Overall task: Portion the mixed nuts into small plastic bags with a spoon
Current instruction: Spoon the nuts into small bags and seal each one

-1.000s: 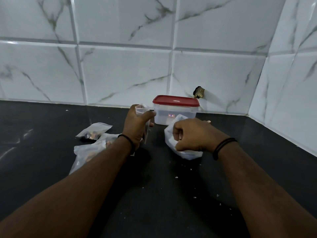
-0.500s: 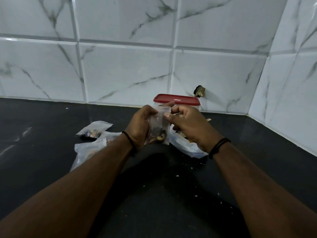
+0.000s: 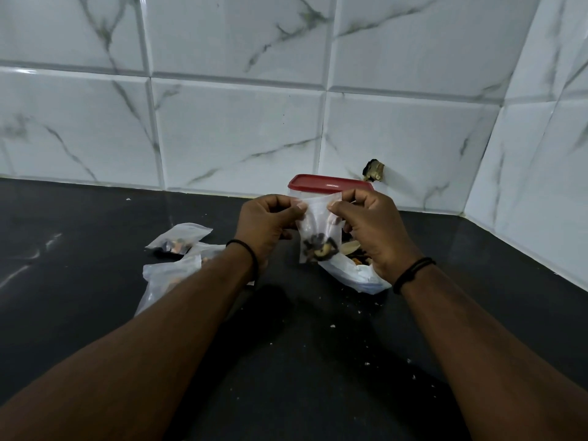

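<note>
Wall: I see white marbled tiles [image 3: 241, 132] filling the upper half of the frame, turning a corner at the right.
Counter: a black counter [image 3: 286, 361] takes the lower half, with pale crumbs scattered right of centre.
Container: a clear tub with a red lid [image 3: 331, 185] stands against the wall just above centre, mostly hidden behind my hands.
Large bag: an open white bag of mixed nuts [image 3: 353, 273] lies on the counter below and behind my right hand.
Filled bags: a heap of small bags with nuts [image 3: 178, 240] sits left of centre, partly covered by my left forearm.
Left hand: my left hand [image 3: 270, 224] pinches the top left edge of the small bag, thumb against curled fingers.
Right hand: my right hand [image 3: 372, 227] pinches the top right edge the same way.
Small bag: the small plastic bag [image 3: 319, 230] hangs upright between both hands at centre frame, above the counter, nuts gathered at its bottom.
Spoon: I cannot make one out.
</note>
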Available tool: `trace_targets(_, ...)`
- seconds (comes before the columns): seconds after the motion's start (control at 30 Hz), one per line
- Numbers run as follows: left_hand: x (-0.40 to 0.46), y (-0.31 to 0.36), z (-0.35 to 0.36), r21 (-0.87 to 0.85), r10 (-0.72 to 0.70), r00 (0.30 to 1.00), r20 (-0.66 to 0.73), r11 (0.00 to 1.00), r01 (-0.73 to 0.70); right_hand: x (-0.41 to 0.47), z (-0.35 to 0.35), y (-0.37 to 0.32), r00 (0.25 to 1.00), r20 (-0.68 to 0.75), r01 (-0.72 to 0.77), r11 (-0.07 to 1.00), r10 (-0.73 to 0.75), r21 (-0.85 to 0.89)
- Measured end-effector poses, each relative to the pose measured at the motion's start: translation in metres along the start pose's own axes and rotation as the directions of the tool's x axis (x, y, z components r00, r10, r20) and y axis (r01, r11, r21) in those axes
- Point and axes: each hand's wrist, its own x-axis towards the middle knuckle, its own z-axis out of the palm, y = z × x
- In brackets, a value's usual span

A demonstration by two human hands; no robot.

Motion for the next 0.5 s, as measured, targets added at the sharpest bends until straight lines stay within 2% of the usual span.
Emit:
trace_targets(0.27, -0.0014, -0.0019, 0.0023, 0.159, 0.050, 0.999, 0.005, 0.986, -0.050, 0.0020, -0.0015, 0.0038, 0.998, -0.014, 0.065, 0.987, -0.067, -0.146)
trace_targets(0.37, -0.0008, -0.0033, 0.0036, 0.208, 0.079, 0.997, 0.019, 0.975, -0.081, 0.0008, 0.0002, 0.0038, 0.998, 0.043, 0.055, 0.990, -0.049, -0.134)
trace_targets(0.5, -0.0012, -0.0037, 0.0052, 0.203, 0.107, 0.992, 0.066, 0.972, -0.118, -0.0025, 0.0035, 0.0043, 0.992, 0.081, 0.108, 0.973, -0.093, -0.203)
